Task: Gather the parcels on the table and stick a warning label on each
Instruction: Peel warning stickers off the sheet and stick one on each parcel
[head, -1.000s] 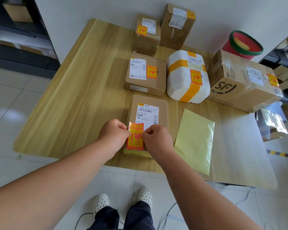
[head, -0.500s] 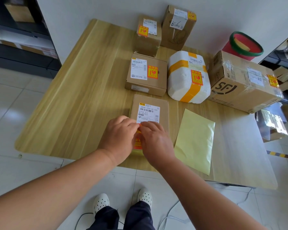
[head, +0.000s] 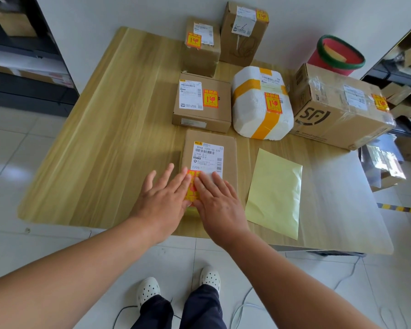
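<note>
Fingers straight and spread, left hand (head: 163, 199) and right hand (head: 217, 200) press flat on the warning label (head: 192, 186), seemingly to bond it to the nearest parcel (head: 230, 162).

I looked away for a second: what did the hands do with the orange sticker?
Both hands, which were pinching the warning label above the flat parcel, lowered it onto the cardboard and let go; the left hand and right hand now press it flat with straight fingers. The other parcels and yellow sheet stayed put.

Flat parcel (head: 229, 162) lies on the table (head: 105, 138) near its front, sheet (head: 275, 193) right, box (head: 201, 103) behind.
</note>
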The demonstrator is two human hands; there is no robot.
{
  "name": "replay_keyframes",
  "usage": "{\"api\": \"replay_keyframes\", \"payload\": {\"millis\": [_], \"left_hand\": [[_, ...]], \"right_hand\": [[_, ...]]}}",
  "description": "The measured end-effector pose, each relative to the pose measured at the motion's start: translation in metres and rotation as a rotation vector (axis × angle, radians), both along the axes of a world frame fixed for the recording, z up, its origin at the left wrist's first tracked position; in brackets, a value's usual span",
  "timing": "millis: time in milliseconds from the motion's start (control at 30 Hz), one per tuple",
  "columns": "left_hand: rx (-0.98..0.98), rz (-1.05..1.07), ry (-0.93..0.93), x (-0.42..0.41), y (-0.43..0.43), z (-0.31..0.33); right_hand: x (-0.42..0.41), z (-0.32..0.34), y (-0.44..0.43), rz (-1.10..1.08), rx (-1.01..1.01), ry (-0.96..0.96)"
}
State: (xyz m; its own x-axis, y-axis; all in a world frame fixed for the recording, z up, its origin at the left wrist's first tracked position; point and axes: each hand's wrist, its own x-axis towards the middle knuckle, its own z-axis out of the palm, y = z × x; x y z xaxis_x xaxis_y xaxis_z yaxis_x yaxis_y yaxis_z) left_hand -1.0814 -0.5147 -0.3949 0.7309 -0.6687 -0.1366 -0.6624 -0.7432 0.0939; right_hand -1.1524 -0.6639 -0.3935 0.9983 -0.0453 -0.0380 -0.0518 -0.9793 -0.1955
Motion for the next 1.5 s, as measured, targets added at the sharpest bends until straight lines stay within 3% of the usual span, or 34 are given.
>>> {"api": "replay_keyframes", "payload": {"millis": [200, 300, 367, 433, 500, 800, 1067, 1500], "left_hand": [[0.021, -0.02, -0.012, 0.003, 0.0, 0.0], [-0.073, 0.024, 0.114, 0.007, 0.001, 0.004], [-0.173, 0.185, 0.345, 0.008, 0.001, 0.006], [-0.246, 0.276, 0.56, 0.009, 0.0, 0.008], [-0.351, 0.282, 0.631, 0.008, 0.001, 0.009], [-0.505, 0.346, 0.531, 0.029, 0.061, 0.048], [-0.637, 0.423, 0.364, 0.089, 0.084, 0.095], [-0.812, 0.55, 0.456, 0.297, 0.017, 0.107]], "right_hand": [[0.003, 0.001, -0.002, 0.019, -0.035, 0.063], [0.002, 0.006, -0.002, -0.158, 0.039, 0.043], [-0.003, 0.01, -0.003, -0.444, 0.192, 0.05], [-0.005, 0.013, -0.003, -0.683, 0.482, 0.1], [-0.007, 0.014, 0.001, -0.747, 0.602, 0.119], [0.021, 0.045, 0.041, -0.556, 0.569, 0.111], [0.103, 0.09, 0.049, -0.376, 0.6, -0.005], [0.322, 0.109, -0.027, -0.198, 0.563, 0.019]]}}
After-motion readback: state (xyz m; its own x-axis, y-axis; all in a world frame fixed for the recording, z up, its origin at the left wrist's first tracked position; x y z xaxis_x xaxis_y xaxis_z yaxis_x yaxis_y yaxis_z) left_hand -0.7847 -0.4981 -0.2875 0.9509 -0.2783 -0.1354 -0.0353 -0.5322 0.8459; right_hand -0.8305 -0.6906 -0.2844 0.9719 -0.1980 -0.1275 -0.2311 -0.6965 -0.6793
